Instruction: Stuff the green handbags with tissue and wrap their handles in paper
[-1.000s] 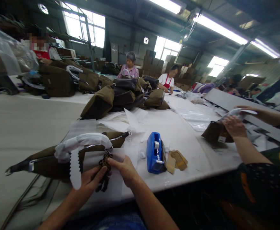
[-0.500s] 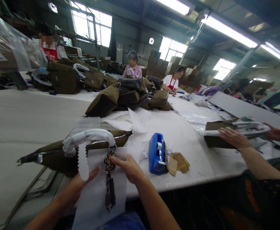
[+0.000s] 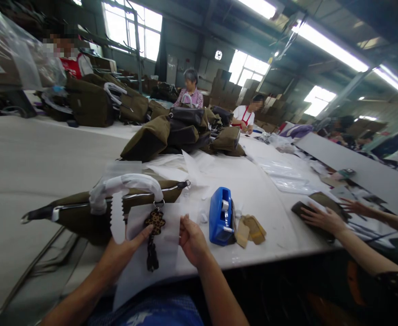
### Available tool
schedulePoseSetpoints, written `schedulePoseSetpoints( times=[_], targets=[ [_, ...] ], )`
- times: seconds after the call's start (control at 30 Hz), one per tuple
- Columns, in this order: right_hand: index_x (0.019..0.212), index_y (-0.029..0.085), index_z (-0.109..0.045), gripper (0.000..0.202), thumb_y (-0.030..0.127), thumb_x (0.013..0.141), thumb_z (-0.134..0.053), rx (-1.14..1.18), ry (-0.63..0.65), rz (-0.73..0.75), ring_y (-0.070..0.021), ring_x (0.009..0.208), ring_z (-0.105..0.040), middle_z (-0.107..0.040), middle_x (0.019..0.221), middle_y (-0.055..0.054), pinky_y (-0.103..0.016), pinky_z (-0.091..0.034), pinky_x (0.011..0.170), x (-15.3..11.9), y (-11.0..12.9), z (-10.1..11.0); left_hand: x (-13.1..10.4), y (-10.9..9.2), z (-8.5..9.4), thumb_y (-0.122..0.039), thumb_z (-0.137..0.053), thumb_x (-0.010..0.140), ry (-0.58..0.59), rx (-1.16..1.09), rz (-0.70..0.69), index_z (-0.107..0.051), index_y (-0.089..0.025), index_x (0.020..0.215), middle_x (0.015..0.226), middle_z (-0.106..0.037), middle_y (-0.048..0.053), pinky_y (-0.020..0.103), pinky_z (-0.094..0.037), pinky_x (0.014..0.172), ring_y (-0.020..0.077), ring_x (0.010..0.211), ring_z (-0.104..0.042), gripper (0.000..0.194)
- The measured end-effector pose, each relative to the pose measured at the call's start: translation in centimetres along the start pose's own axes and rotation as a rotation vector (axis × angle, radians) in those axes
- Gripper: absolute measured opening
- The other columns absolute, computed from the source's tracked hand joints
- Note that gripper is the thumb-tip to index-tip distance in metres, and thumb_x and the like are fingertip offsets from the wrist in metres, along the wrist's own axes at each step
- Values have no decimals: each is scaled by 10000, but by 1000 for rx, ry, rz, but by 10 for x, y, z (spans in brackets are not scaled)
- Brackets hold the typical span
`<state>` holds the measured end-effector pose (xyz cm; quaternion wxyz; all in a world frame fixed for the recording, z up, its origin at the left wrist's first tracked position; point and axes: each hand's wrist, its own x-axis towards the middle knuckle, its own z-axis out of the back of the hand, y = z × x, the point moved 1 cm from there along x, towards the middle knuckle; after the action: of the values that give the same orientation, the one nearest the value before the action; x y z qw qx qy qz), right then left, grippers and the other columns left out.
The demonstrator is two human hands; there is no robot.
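An olive handbag [image 3: 80, 217] lies before me, its handle [image 3: 141, 182] wrapped in white padding. From a ring at the handle hangs a leopard-print flower-shaped bag charm [image 3: 156, 222] with a dark tassel [image 3: 152, 258]. Behind the charm is a thin white sheet of paper [image 3: 168, 253]. My left hand [image 3: 126, 246] is closed on the charm, thumb at its lower edge; its other fingers are hidden behind the paper. My right hand [image 3: 192, 240] pinches the right edge of the sheet. A white toothed strip [image 3: 118, 219] hangs from the handle beside my left hand.
A blue tape dispenser [image 3: 220, 216] and tan tags [image 3: 251, 230] stand right of my hands. At the far right a co-worker's hands [image 3: 324, 219] handle another olive bag [image 3: 324, 199]. Beyond, olive bags [image 3: 182, 131] are piled on the white table [image 3: 42, 158]; several people work around it.
My left thumb has come onto the charm, while my right hand has left it for the paper's right edge. The co-worker's bag has been tipped over and lowered.
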<state>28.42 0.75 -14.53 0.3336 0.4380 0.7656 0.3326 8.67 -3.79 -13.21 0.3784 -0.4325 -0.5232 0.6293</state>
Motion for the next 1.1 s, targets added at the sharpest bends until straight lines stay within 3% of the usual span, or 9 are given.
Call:
schedulePoseSetpoints(
  times=[0.17, 0.37, 0.47, 0.6, 0.7, 0.8, 0.87, 0.97, 1.1],
  targets=[
    [853, 183, -734, 522, 580, 675, -1021, -35, -44, -8, -80, 562, -540, -694, 749, 14, -182, -454, 504, -1, -12, -3, -1, -5, -1, -764, -851, 678, 8, 52, 13, -798, -213, 1202, 1237, -842, 104, 561, -412, 1313, 405, 1371, -691, 763],
    [919, 218, -638, 618, 573, 608, -1036, -135, -52, 48, -134, 594, -641, -669, 772, 39, -258, -591, 529, 6, -17, -23, -5, -16, -1, -816, -749, 763, 84, 165, -22, -819, -191, 1179, 1195, -851, 118, 559, -523, 1218, 415, 1228, -760, 754],
    [919, 232, -589, 596, 581, 657, -996, -222, -61, 103, -143, 566, -639, -655, 754, 43, -296, -618, 532, 9, -25, -31, -7, -19, -2, -830, -621, 865, 88, 215, -128, -801, -184, 1234, 1323, -809, 143, 560, -479, 1260, 420, 1353, -695, 765],
    [924, 228, -576, 471, 537, 794, -907, -331, -74, 209, -144, 581, -667, -653, 770, 37, -280, -601, 546, 7, -32, -39, -5, -9, 1, -788, -560, 910, 57, 358, -228, -674, -162, 1466, 1503, -712, 174, 592, -369, 1329, 417, 1489, -594, 844],
    [929, 219, -584, 508, 562, 771, -924, -347, 37, 155, -151, 592, -682, -669, 765, 29, -283, -599, 578, 6, -23, -38, -2, -3, 7, -776, -562, 906, 52, 381, -241, -627, -127, 1523, 1555, -675, 187, 574, -344, 1346, 406, 1527, -560, 898],
    [951, 198, -620, 597, 693, 762, -897, -324, 106, 86, -151, 579, -673, -672, 743, 18, -296, -600, 603, 9, -12, -34, 1, -4, 12, -726, -544, 970, 108, 346, -265, -635, -173, 1529, 1619, -630, 134, 530, -338, 1357, 362, 1581, -503, 792],
    [964, 192, -636, 609, 759, 825, -809, -370, 38, 145, -128, 517, -614, -639, 698, 31, -263, -531, 536, 13, -8, -33, 2, -5, 15, -709, -532, 995, 148, 368, -283, -623, -185, 1547, 1643, -607, 117, 511, -338, 1358, 345, 1591, -491, 766],
    [982, 206, -640, 551, 741, 892, -735, -488, -70, 223, -108, 451, -492, -577, 641, 60, -246, -383, 449, 19, -14, -39, 4, 4, 16, -684, -501, 1024, 137, 448, -361, -601, -185, 1571, 1639, -611, 122, 499, -336, 1360, 338, 1576, -514, 747],
    [847, 227, -592, 433, 639, 943, -689, -591, -180, 346, -135, 612, -502, -561, 705, 40, -267, -410, 571, 20, -26, -52, 5, 22, 12, -493, -418, 1088, 48, 604, -529, -536, -169, 1617, 1633, -611, 158, 522, -401, 1328, 336, 1532, -569, 631]
  ],
)
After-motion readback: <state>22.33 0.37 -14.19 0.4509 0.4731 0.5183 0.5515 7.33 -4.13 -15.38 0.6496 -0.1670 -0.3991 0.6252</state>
